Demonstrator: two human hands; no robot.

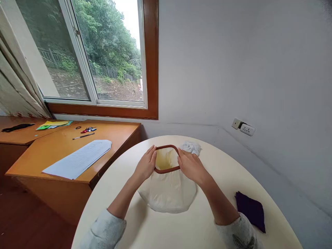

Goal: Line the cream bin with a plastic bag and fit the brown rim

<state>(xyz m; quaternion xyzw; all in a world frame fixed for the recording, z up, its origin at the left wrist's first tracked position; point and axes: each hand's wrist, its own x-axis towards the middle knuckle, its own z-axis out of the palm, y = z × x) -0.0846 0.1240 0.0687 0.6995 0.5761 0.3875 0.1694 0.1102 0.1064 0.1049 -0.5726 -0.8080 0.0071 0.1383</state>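
A small trash can stands on the round white table, its brown rim ring facing up towards me. A whitish plastic bag lines the can, and its loose edge hangs down outside over the tabletop. Through the opening the inside looks yellowish. My left hand grips the left side of the ring, thumb and fingers pressed against it. On the opposite side my right hand is closed on the ring, with its fingers at the far right corner. The bag hides the can's outer wall.
Behind my right hand lies a crumpled white plastic bag. A folded dark purple cloth rests near the table's right edge. To the left, a wooden desk holds papers, a pen and small items. A wall socket is at right.
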